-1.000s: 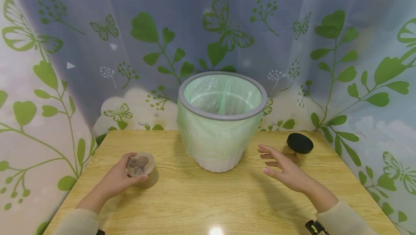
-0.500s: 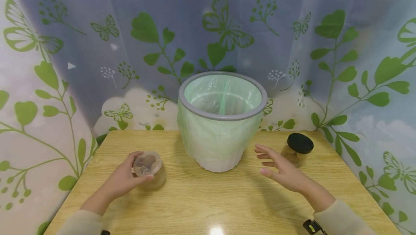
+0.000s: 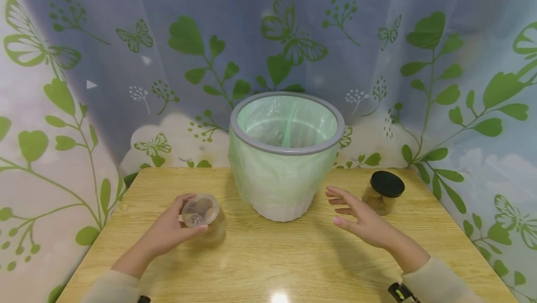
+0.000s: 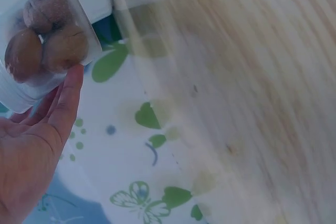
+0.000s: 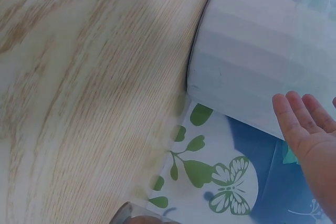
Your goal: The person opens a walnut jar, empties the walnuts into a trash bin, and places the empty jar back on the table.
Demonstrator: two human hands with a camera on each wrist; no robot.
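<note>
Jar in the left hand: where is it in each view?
Head: the jar is left of centre, low, in the left hand.
Left wrist: top left corner, reaching the left edge.
Right wrist: not in it; the bottom-edge sliver is probably the black-lidded jar.
Shared landmark: the wooden table, in all three.

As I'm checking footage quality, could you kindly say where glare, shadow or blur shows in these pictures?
Head view: bright glare on the table at the bottom edge, a soft shadow below the right hand; left wrist view: the table's grain looks soft, hazy; right wrist view: grain looks crisper.
</note>
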